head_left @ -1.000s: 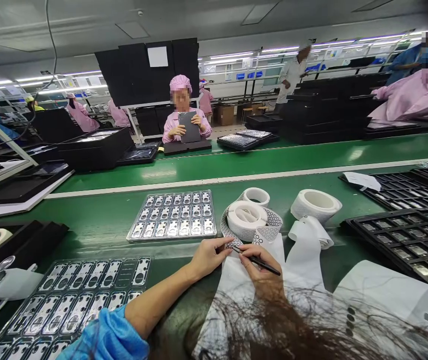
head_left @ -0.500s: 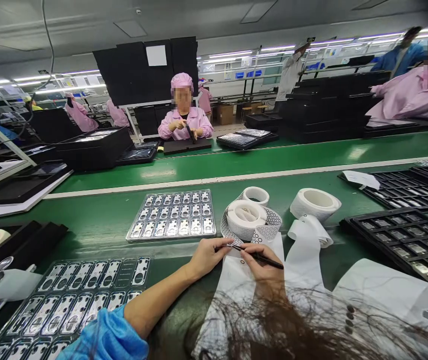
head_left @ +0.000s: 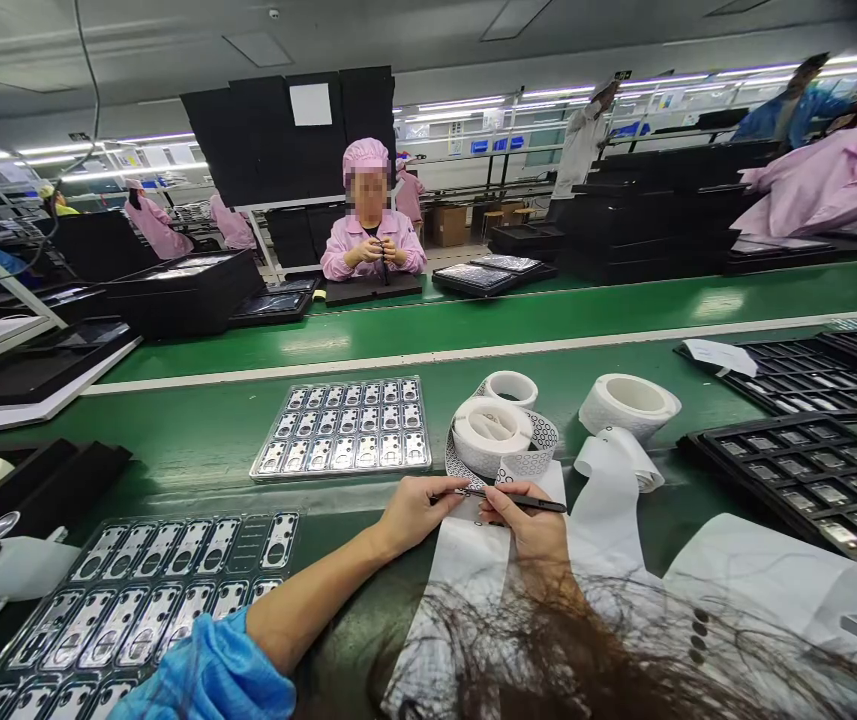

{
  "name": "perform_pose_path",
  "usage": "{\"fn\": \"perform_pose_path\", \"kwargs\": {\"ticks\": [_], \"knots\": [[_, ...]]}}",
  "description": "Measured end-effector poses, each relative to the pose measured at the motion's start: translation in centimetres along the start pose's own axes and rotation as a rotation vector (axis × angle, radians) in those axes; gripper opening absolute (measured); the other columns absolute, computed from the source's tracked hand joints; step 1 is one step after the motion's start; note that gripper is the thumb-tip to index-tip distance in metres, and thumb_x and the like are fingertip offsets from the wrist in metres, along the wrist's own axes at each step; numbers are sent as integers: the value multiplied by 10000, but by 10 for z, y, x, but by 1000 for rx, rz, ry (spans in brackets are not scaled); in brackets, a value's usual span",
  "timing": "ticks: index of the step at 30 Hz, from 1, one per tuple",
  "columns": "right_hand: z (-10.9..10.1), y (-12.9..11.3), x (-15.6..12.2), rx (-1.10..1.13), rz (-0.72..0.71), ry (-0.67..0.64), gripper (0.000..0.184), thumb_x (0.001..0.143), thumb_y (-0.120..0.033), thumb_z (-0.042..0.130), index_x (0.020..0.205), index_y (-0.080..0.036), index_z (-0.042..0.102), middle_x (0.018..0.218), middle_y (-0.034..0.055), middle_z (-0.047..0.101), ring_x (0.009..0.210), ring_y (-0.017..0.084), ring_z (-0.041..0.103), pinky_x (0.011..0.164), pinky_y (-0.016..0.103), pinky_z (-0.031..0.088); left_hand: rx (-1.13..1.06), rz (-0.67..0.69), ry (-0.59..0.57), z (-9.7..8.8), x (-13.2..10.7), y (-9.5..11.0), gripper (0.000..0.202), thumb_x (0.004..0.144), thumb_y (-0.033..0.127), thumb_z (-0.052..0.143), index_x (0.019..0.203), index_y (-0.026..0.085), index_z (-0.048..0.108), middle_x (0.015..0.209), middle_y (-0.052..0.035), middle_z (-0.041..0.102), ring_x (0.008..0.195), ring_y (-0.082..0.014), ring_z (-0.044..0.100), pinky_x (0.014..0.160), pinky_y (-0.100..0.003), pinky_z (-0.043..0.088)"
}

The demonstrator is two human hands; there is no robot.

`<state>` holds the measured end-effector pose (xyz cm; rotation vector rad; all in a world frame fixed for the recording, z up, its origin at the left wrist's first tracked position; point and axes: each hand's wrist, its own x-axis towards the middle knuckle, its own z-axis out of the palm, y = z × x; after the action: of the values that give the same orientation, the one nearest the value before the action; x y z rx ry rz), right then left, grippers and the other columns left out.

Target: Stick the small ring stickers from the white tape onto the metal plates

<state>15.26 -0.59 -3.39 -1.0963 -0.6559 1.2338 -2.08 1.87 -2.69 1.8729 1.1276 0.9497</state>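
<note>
Head view: no writing can be read. The white sheet (head_left: pixel 310 104) on the far black panels is too small to tell, and the blue signs (head_left: pixel 482 150) behind it are a blur.

On the green desk (head_left: pixel 195 440), the right hand (head_left: pixel 531 528) pinches a thin black tool (head_left: pixel 529 502), held level with its tip pointing left. The left hand (head_left: pixel 414 512) has its fingers pressed together on the left edge of the white strip (head_left: pixel 473 555), right at the tool's tip. Whether the tip and fingers touch cannot be told.

The strip runs from the roll (head_left: pixel 492 435), just beyond the hands, toward the near edge. It carries small black rings close to the roll.

Dark hair (head_left: pixel 585 650) hangs across the near part of the strip and hides the right wrist. The near tray (head_left: pixel 173 590) of metal parts at the left is cut off by the frame and partly covered by a blue sleeve (head_left: pixel 210 675). A far tray (head_left: pixel 345 430) lies beyond the left hand. The black tray (head_left: pixel 795 470) at the right is also cut off.
</note>
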Motion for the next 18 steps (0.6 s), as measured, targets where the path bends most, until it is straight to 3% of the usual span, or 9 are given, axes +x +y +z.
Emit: {"fn": "perform_pose_path", "kwargs": {"ticks": [15,18], "knots": [[0,-1,-2,77,51,-7,514,439,-444,973,720,-131,678,686,68,719,604,187,692,544,221,607,35,33,-34,2,1,0,279,880,246,657,1132,183,758,1104,-67,776,936,-227,746,868,-289,598],[0,-1,-3,85,46,0,508,428,-434,975,706,-134,673,709,70,724,602,191,691,536,230,607,44,29,-29,1,0,-1,371,874,226,648,1235,161,700,1023,-72,792,856,-198,735,833,-268,591]]}}
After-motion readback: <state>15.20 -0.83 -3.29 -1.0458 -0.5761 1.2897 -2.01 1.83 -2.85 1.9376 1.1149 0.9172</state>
